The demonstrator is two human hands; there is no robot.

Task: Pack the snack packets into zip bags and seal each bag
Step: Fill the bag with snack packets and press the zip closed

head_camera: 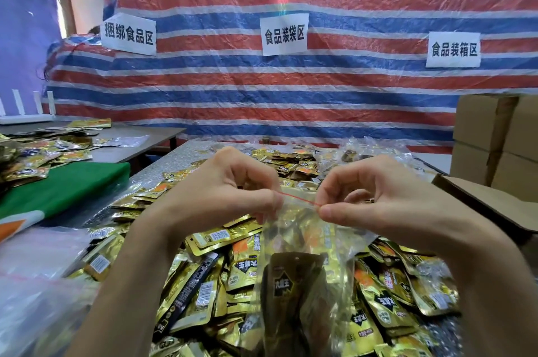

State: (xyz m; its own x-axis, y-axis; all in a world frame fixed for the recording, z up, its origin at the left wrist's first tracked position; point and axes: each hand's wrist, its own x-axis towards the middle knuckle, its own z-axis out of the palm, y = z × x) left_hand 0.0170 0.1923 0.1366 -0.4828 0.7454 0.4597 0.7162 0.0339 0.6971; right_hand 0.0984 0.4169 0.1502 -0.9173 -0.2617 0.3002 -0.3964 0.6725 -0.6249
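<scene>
Hands meet at the mouth of a clear zip bag (302, 269): the left hand (221, 190) pinches one end of its red seal strip (300, 200), and the right hand (378, 196) pinches the other end, thumb against forefinger. The bag hangs between them, just above a heap of gold snack packets (203, 284), with several packets inside.

Sealing looks to be the step in hand. It would go best with the strip held taut and level and the pinch run along its whole length, so that no gap is left. Packets riding high inside the bag could catch in the track, and the loose heap below offers no flat place to press against.

The heap covers a speckled table (174, 158). A green mat (67, 185) lies to the left and cardboard boxes (495, 135) stand to the right. Behind them hangs a striped tarp (291, 89) bearing paper signs (283, 34). Blurred clear plastic (35, 284) fills the lower left.
</scene>
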